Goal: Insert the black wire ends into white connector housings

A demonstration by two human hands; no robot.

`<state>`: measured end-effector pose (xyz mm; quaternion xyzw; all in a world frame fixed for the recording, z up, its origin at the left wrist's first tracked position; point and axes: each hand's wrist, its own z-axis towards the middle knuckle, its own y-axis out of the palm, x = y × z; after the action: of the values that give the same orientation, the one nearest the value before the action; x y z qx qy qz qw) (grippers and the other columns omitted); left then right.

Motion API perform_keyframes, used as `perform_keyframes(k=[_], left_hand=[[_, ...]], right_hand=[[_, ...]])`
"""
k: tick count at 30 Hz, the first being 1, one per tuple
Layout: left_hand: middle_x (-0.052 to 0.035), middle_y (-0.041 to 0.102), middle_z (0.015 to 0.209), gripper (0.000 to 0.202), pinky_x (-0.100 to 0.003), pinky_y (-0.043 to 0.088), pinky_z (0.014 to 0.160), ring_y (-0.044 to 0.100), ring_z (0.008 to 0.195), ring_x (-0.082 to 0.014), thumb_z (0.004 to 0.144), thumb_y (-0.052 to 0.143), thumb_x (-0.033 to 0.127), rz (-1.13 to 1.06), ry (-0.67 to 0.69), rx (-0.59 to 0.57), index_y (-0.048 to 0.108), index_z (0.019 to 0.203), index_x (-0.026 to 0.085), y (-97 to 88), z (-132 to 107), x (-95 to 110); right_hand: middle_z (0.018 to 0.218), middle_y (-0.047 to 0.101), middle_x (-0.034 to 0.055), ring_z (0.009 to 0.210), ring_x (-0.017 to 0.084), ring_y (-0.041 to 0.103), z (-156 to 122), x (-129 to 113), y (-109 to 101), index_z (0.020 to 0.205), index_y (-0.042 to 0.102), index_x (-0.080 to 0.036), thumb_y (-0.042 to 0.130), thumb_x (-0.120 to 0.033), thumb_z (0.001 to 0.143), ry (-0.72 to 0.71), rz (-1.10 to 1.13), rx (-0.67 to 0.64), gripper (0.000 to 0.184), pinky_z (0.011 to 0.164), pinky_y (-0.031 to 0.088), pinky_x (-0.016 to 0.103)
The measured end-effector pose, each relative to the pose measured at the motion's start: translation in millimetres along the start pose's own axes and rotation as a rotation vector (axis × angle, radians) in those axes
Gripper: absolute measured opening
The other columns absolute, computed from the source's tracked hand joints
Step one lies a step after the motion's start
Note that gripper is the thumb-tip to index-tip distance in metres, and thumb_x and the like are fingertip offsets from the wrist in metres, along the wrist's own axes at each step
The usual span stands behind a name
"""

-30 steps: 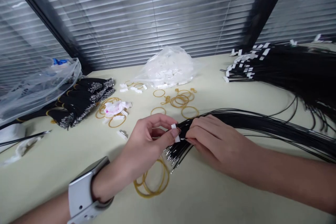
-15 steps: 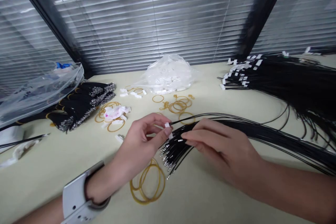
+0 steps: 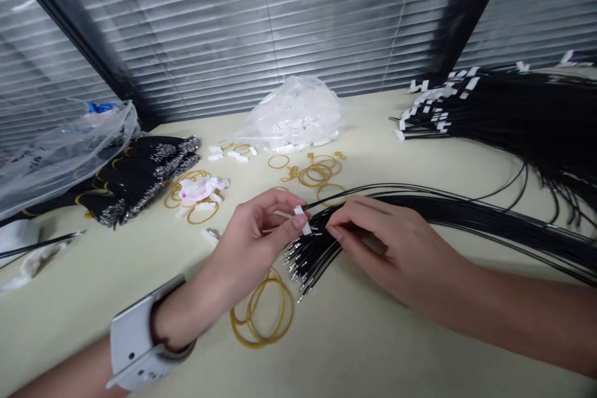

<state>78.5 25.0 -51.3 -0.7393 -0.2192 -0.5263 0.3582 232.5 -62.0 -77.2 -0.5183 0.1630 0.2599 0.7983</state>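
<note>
My left hand [image 3: 254, 242] pinches a small white connector [image 3: 301, 219] between thumb and forefinger; one black wire runs out of it to the right. My right hand [image 3: 389, 245] rests on a loose bundle of black wires [image 3: 466, 217] with bare metal tips [image 3: 303, 261], its fingertips pinched on wires just right of the connector. A grey watch [image 3: 140, 339] is on my left wrist. Yellow rubber bands [image 3: 261, 311] lie under my left hand.
A clear bag of white connectors [image 3: 296, 115] sits at the back centre. More rubber bands [image 3: 319, 174] and loose connectors [image 3: 233, 154] lie scattered. Bundled black wires [image 3: 140, 177] and a plastic bag [image 3: 60, 149] are at left. A pile of wires with connectors [image 3: 508, 118] is at right.
Both hands stay together at the wire ends. My right fingertips have curled in closer to the connector. The view has shifted slightly.
</note>
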Motion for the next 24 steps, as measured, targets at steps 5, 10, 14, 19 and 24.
perform_keyframes(k=[5, 10, 14, 19, 24], left_hand=[[0.0037, 0.055, 0.062, 0.024, -0.006, 0.034, 0.049, 0.047, 0.056, 0.0017, 0.066, 0.059, 0.034, -0.008, -0.002, -0.021, 0.054, 0.085, 0.02, -0.5, 1.0, 0.6], [0.0035, 0.058, 0.064, 0.023, -0.006, 0.036, 0.051, 0.05, 0.058, 0.0009, 0.065, 0.06, 0.034, 0.015, 0.014, -0.021, 0.055, 0.083, 0.021, 0.5, 0.8, 0.7], [0.0036, 0.059, 0.065, 0.024, -0.006, 0.037, 0.051, 0.051, 0.058, 0.001, 0.064, 0.062, 0.033, 0.038, 0.052, 0.005, 0.056, 0.084, 0.021, 1.0, 0.2, -0.2], [0.0039, 0.058, 0.063, 0.022, -0.005, 0.036, 0.05, 0.049, 0.057, 0.0018, 0.066, 0.06, 0.034, 0.036, 0.032, -0.029, 0.056, 0.084, 0.021, 0.6, -2.2, -0.1], [0.0015, 0.061, 0.066, 0.023, -0.005, 0.039, 0.052, 0.051, 0.059, 0.0009, 0.066, 0.06, 0.034, 0.042, 0.024, -0.061, 0.058, 0.084, 0.019, 1.3, -2.1, 2.1]], right_hand=[[0.074, 0.055, -0.0033, 0.065, 0.002, 0.048, -0.4, 1.0, 0.4, 0.079, 0.056, -0.017, 0.045, -0.017, 0.079, 0.032, 0.044, 0.043, 0.011, 0.056, 0.034, 0.013], [0.068, 0.054, -0.0046, 0.058, 0.001, 0.045, -3.5, 0.3, 0.1, 0.075, 0.056, -0.017, 0.046, -0.018, 0.077, 0.087, 0.054, 0.024, 0.01, 0.053, 0.033, 0.012], [0.067, 0.053, -0.0041, 0.057, 0.001, 0.044, -3.3, -0.2, -1.5, 0.073, 0.055, -0.016, 0.046, -0.017, 0.076, 0.086, 0.033, -0.005, 0.01, 0.052, 0.032, 0.013], [0.065, 0.052, -0.0041, 0.056, 0.001, 0.042, -2.1, 0.3, -0.2, 0.07, 0.053, -0.015, 0.046, -0.014, 0.075, 0.006, 0.0, -0.004, 0.009, 0.05, 0.03, 0.013], [0.067, 0.051, -0.0036, 0.058, 0.002, 0.042, -4.9, 2.3, 1.4, 0.071, 0.052, -0.014, 0.045, -0.014, 0.077, -0.097, -0.035, 0.008, 0.009, 0.052, 0.03, 0.014]])
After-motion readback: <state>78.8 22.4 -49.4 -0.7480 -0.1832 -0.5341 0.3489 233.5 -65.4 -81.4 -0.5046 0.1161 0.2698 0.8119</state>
